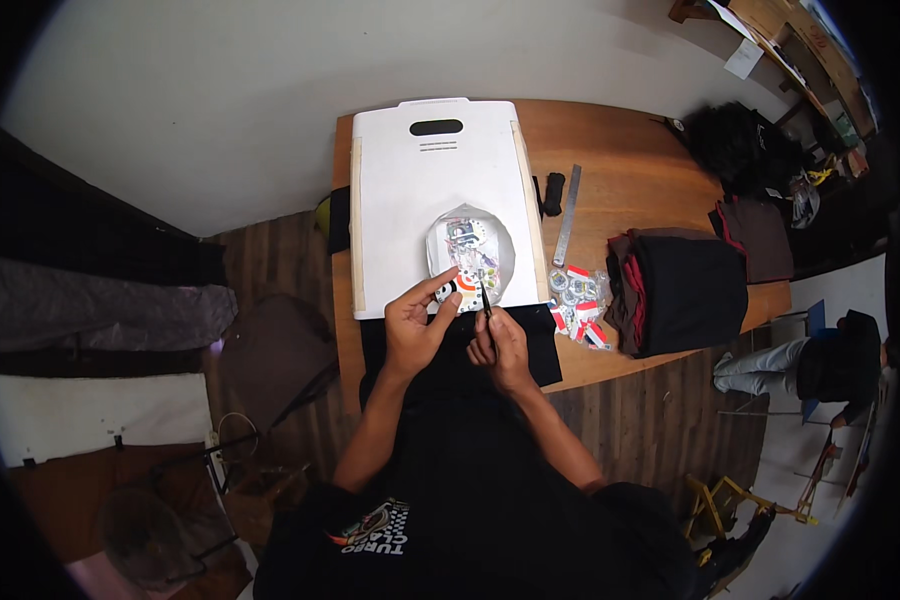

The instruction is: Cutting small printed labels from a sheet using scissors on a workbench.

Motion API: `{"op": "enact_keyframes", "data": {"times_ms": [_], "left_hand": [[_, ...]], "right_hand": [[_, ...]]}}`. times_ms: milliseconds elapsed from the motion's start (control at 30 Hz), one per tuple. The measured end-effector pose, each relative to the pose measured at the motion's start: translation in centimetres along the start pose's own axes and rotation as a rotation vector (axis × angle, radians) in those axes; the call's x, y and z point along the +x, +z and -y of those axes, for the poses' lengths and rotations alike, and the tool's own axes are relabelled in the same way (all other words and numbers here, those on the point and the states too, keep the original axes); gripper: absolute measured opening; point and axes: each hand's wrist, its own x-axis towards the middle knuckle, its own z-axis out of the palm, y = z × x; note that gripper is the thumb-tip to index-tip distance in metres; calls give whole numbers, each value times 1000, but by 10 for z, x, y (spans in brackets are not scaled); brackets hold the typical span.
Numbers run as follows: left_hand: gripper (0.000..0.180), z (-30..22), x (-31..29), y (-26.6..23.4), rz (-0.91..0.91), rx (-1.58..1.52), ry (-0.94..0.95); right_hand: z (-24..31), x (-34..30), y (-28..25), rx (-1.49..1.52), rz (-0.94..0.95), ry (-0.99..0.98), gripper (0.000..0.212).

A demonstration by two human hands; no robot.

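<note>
My left hand (416, 325) pinches a small flat white piece with orange, black and green marks (467, 284) between thumb and index finger, over the near part of a shallow round white container (507, 258). My right hand (502, 348) is closed around slim black tweezers (486, 298), whose tips point at the marked piece; whether they touch it I cannot tell. Inside the container lie small electronic-looking parts with thin wires (463, 236). It rests on a white board with a slot handle (400, 220), and a black cloth (530, 345) lies below my hands.
Right of the board are a steel ruler (568, 215), a small black object (553, 194) and a clear bag of round and red-white pieces (581, 305). Folded dark clothes (685, 290) sit on the wooden table (620, 170). Another person (820, 365) is at the far right.
</note>
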Motion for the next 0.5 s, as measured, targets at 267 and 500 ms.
{"op": "enact_keyframes", "data": {"times_ms": [267,500], "left_hand": [[37,-1,1,-1,6,5,-31],[37,3,1,-2,19,5,16]], "right_hand": [[-1,1,-1,1,2,-4,32],[-1,1,-1,-3,-13,1,32]]}}
